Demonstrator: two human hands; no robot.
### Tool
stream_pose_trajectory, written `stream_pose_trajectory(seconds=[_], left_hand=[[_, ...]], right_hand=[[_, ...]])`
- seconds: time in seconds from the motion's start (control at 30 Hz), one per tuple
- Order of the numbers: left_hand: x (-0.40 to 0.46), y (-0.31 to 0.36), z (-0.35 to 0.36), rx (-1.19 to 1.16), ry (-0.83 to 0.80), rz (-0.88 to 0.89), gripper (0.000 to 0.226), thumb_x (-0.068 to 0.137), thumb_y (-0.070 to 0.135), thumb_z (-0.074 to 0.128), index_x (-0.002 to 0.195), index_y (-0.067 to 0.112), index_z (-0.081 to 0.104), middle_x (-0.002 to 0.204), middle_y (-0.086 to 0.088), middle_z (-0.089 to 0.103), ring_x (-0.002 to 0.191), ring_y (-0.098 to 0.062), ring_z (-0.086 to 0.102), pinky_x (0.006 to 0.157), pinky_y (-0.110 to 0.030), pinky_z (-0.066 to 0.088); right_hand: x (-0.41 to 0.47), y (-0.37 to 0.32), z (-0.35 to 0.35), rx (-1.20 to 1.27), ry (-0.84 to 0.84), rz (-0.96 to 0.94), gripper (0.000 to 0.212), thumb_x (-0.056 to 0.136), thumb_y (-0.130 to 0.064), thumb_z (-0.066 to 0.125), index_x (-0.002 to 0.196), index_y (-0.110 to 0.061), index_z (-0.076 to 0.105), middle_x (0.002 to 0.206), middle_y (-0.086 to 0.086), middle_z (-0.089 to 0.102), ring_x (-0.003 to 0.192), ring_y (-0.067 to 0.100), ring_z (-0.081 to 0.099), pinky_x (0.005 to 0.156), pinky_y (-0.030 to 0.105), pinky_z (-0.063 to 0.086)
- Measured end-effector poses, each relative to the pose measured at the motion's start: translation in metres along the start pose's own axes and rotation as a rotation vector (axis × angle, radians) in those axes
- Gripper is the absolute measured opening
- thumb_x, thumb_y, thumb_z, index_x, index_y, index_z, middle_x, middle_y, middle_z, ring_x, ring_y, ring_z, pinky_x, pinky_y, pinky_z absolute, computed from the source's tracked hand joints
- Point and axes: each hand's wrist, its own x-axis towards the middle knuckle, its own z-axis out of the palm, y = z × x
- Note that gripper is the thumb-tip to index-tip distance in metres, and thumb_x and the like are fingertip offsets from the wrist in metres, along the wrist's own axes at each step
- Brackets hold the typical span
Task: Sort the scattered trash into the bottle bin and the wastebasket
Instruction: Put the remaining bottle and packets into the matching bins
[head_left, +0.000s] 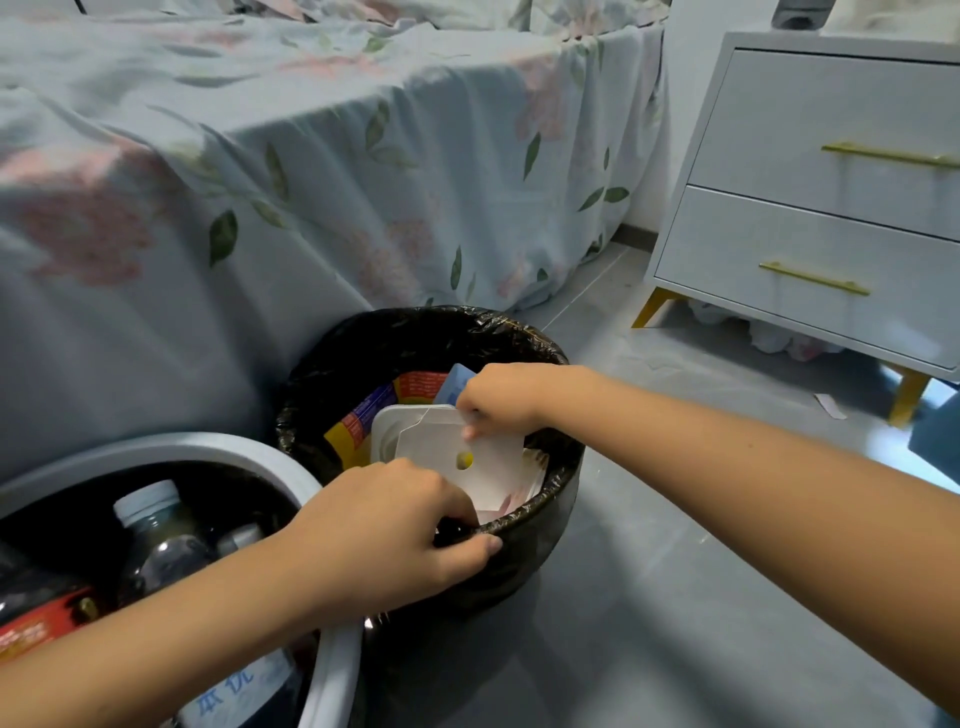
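Note:
A wastebasket (363, 353) lined with a black bag stands on the floor beside the bed. Inside it lie a white plastic tray (384, 431), a yellow and red wrapper (353, 426) and a blue packet (457, 382). My right hand (504, 397) reaches over the basket and pinches the top edge of a white card (493, 467) with a small hole. My left hand (395, 535) grips the near rim of the basket, thumb outside, fingers inside. At lower left the grey-rimmed bottle bin (208, 452) holds several plastic bottles (156, 535).
A bed with a floral sheet (311, 156) fills the left and back. A white nightstand (810, 208) with gold handles and legs stands at right, with crumpled tissue (779, 338) under it. A small paper scrap (829, 405) lies on the grey floor.

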Motion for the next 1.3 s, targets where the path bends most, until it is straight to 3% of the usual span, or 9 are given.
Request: stream_pose_trajectory(seconds=[0.23,0.37,0.5,0.63,0.73,0.83,0.97,1.17,1.3], left_hand=[[0.000,-0.001,0.000,0.019,-0.032,-0.002,0.051,0.082,0.069,0.034,0.098,0.032,0.066,0.076,0.004,0.067,0.070,-0.012,0.060,0.063,-0.034,0.052],[0.000,0.001,-0.002,0.009,-0.044,-0.015,0.049,0.083,0.067,0.036,0.099,0.033,0.067,0.078,0.004,0.068,0.073,-0.013,0.061,0.065,-0.034,0.053],[0.000,0.002,-0.004,0.013,-0.047,-0.013,0.050,0.083,0.067,0.037,0.095,0.031,0.070,0.071,0.003,0.066,0.066,-0.012,0.059,0.061,-0.032,0.052],[0.000,0.002,-0.003,0.014,-0.043,-0.010,0.050,0.084,0.066,0.037,0.091,0.030,0.071,0.068,0.001,0.064,0.064,-0.012,0.058,0.058,-0.031,0.050],[0.000,0.000,-0.001,0.001,-0.032,0.002,0.052,0.083,0.068,0.036,0.093,0.030,0.070,0.071,0.003,0.066,0.066,-0.011,0.060,0.059,-0.032,0.052],[0.003,-0.004,-0.002,-0.096,-0.059,0.025,0.057,0.079,0.072,0.032,0.096,0.032,0.069,0.080,0.009,0.070,0.072,-0.006,0.063,0.064,-0.033,0.055],[0.018,-0.006,-0.021,-0.228,0.028,0.011,0.049,0.076,0.069,0.038,0.091,0.035,0.070,0.083,0.019,0.069,0.077,0.004,0.061,0.069,-0.029,0.054],[0.074,0.025,-0.083,-0.242,0.161,-0.026,0.041,0.077,0.057,0.042,0.093,0.031,0.069,0.087,0.015,0.069,0.086,-0.006,0.063,0.074,-0.034,0.053],[0.111,0.045,-0.139,-0.090,0.065,-0.034,0.032,0.085,0.054,0.047,0.097,0.031,0.066,0.093,0.010,0.068,0.089,-0.017,0.062,0.072,-0.037,0.053]], right_hand=[[0.009,-0.003,0.009,-0.011,-0.064,0.058,0.029,0.097,-0.042,0.047,0.080,-0.019,0.049,0.077,-0.003,0.043,0.083,0.020,0.045,0.067,0.029,0.032],[0.010,-0.009,0.016,-0.071,-0.061,0.101,0.038,0.098,-0.042,0.043,0.113,-0.011,0.059,0.095,0.003,0.048,0.086,0.020,0.044,0.069,0.030,0.035],[0.016,-0.011,0.027,-0.133,-0.124,0.216,0.045,0.099,-0.045,0.037,0.121,-0.009,0.053,0.113,0.009,0.057,0.086,0.023,0.046,0.068,0.035,0.042],[0.016,-0.015,0.027,-0.195,-0.121,0.270,0.054,0.096,-0.055,0.036,0.116,-0.009,0.057,0.099,0.007,0.049,0.087,0.025,0.048,0.066,0.034,0.040],[0.011,-0.012,0.018,-0.096,0.020,0.266,0.043,0.096,-0.046,0.045,0.110,-0.008,0.061,0.102,0.008,0.056,0.091,0.026,0.055,0.066,0.033,0.042],[-0.010,-0.008,0.003,0.007,0.288,0.179,0.030,0.095,-0.033,0.045,0.099,-0.012,0.065,0.096,0.003,0.065,0.089,0.024,0.061,0.067,0.035,0.051],[-0.059,0.007,-0.006,0.095,0.544,0.212,0.023,0.091,-0.029,0.044,0.096,-0.022,0.065,0.092,-0.004,0.066,0.092,0.020,0.054,0.070,0.038,0.050],[-0.126,0.056,-0.006,0.283,0.384,0.511,0.038,0.089,-0.047,0.050,0.119,-0.025,0.057,0.116,0.000,0.062,0.114,0.024,0.050,0.092,0.041,0.046],[-0.178,0.085,-0.047,0.354,0.277,0.637,0.050,0.086,-0.051,0.052,0.130,-0.027,0.049,0.128,0.000,0.056,0.121,0.025,0.047,0.095,0.040,0.045]])
